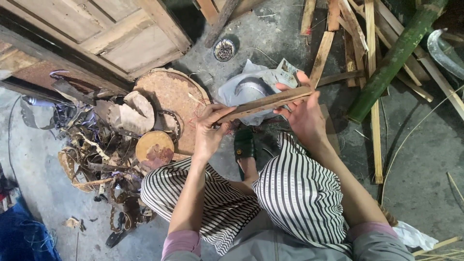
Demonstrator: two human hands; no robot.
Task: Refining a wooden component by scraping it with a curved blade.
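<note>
The person sits low on the floor, knees apart, and holds a thin wooden strip level over the lap. The left hand grips the strip's left end, fingers wrapped tight around it. The right hand supports the right end, fingers spread along the edge, thumb on top.

Hazards from this position:

1. Splinters. The strip looks rough-sawn and both palms bear on raw edges. A slide along the grain would drive fibres into the skin.
2. Snap. The strip is thin and held only at its ends. Bending pressure could break it at mid-span and throw the pieces toward the face.
3. Drop. The right-hand hold is loose. A slip would send that end down onto the foot in the green sandal, directly below.
4. Clutter. A curved blade, possibly a sickle, lies on a white bag at 12 o'clock from the hands, close by. A dish of nails sits beyond it. A green bamboo pole and loose slats lie at 2 o'clock.
</note>
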